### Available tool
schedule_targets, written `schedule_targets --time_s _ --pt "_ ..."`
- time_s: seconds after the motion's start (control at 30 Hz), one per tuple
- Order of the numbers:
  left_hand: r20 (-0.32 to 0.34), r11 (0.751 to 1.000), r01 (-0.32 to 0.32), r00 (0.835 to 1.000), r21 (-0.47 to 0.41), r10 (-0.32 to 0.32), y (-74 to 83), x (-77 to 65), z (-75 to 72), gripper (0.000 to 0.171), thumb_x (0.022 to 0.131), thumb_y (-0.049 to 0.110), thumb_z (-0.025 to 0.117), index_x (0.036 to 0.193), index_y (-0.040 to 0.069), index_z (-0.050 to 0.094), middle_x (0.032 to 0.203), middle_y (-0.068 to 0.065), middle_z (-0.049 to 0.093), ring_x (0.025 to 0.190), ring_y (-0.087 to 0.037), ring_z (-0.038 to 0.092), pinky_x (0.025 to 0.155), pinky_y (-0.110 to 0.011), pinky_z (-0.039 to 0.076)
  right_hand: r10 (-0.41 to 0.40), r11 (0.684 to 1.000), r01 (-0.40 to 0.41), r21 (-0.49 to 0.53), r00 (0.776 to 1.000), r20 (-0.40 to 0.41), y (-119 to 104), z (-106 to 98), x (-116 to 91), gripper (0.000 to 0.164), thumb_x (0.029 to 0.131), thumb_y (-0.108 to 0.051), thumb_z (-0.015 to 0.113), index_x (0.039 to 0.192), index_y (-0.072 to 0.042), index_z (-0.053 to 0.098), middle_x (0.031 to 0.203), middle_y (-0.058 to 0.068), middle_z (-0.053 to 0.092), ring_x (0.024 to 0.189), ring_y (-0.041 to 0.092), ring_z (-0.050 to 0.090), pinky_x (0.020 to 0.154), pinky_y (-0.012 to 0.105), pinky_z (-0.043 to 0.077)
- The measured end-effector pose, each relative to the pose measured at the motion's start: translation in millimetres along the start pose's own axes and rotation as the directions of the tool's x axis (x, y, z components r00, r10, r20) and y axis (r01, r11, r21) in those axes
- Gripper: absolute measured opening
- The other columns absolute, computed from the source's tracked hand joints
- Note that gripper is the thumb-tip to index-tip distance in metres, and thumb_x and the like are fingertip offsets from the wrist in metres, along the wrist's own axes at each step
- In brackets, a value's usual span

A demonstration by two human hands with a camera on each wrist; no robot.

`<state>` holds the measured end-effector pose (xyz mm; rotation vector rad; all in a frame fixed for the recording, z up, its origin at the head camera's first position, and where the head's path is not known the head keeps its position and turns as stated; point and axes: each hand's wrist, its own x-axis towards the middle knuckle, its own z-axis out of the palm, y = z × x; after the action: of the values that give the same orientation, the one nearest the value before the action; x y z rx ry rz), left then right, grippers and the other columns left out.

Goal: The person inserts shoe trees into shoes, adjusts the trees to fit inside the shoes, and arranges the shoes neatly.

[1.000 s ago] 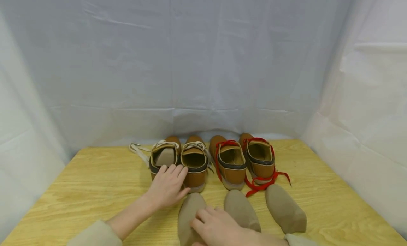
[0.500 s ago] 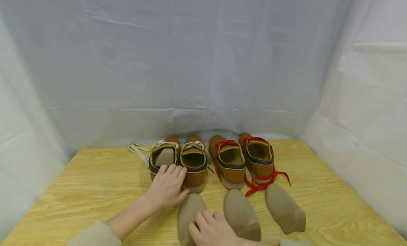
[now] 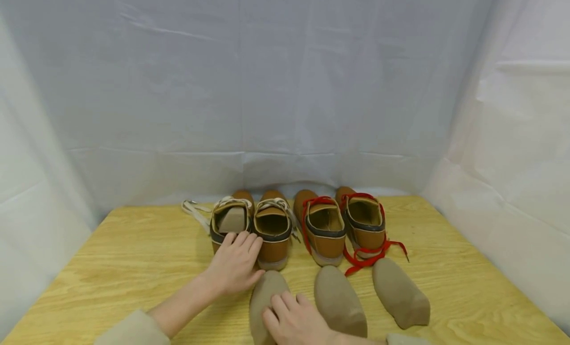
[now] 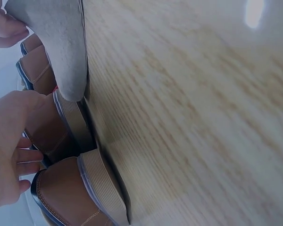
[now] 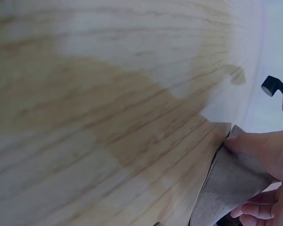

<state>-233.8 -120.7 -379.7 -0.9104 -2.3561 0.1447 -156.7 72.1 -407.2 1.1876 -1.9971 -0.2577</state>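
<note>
In the head view my left hand lies at the heels of the two white-laced brown shoes, fingertips at the collar of the leftmost shoe and beside its mate. A beige, foot-shaped shoe insert lies toe-forward on the table behind them. My right hand holds its rear part; in the right wrist view the thumb presses one side of the insert while the fingers reach round the other. Another beige insert sits inside the leftmost shoe.
Two brown shoes with red laces, one nearer and one at the far right, stand in the same row. Two more beige inserts lie in front of them. Pale sheeting hangs behind the wooden table.
My right hand has shifted slightly left on the insert and its forearm has dropped lower in view. The left hand and the shoes stay where they were.
</note>
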Motion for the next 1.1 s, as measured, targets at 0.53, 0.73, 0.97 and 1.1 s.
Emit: schedule_targets --time_s 0.53,0.73,0.97,1.1 --pt "0.027 0.999 -0.033 0.999 0.002 0.033 -3.9 -0.4 -0.3 0.064 0.072 0.047 0.071 0.112 0.000 0.056 0.106 -0.014 0.057 0.099 -0.029 0.051 0.079 -0.042 0.037 -0.094 0.991 0.071 -0.110 0.972 -0.216 3.2 -0.9 9.3 0.035 0.098 -0.013 0.027 0.079 -0.018 0.056 0.078 -0.001 0.050 0.065 0.011 0.045 0.049 0.021 0.029" --pt "0.030 0.999 -0.033 0.999 0.003 0.033 -4.4 0.0 -0.6 0.063 0.072 0.047 0.071 0.112 0.000 0.057 0.106 -0.014 0.058 0.099 -0.029 0.051 0.079 -0.042 0.037 -0.099 0.991 0.077 -0.107 0.971 -0.218 8.0 -10.0 12.6 0.031 0.096 -0.013 0.029 0.081 -0.016 0.056 0.080 0.001 0.051 0.065 0.013 0.046 0.050 0.022 0.031" --pt "0.038 0.999 -0.035 0.999 -0.002 0.035 -4.9 0.1 -2.0 0.063 0.072 0.047 0.070 0.111 0.000 0.057 0.106 -0.014 0.057 0.099 -0.029 0.051 0.081 -0.043 0.037 -0.047 0.994 0.021 -0.109 0.968 -0.247 16.8 -27.0 15.4 0.029 0.093 -0.011 0.029 0.083 -0.014 0.057 0.080 0.002 0.051 0.056 0.013 0.038 0.046 0.021 0.026" --pt "0.037 0.999 -0.026 0.999 -0.022 0.026 -4.1 1.2 -2.5 0.060 0.072 0.045 0.070 0.109 -0.001 0.056 0.103 -0.014 0.057 0.096 -0.029 0.051 0.079 -0.042 0.037 -0.017 0.997 -0.003 -0.080 0.969 -0.247 19.6 -34.0 16.8 0.030 0.092 -0.009 0.029 0.085 -0.012 0.058 0.080 0.003 0.051 0.055 0.013 0.037 0.045 0.020 0.024"
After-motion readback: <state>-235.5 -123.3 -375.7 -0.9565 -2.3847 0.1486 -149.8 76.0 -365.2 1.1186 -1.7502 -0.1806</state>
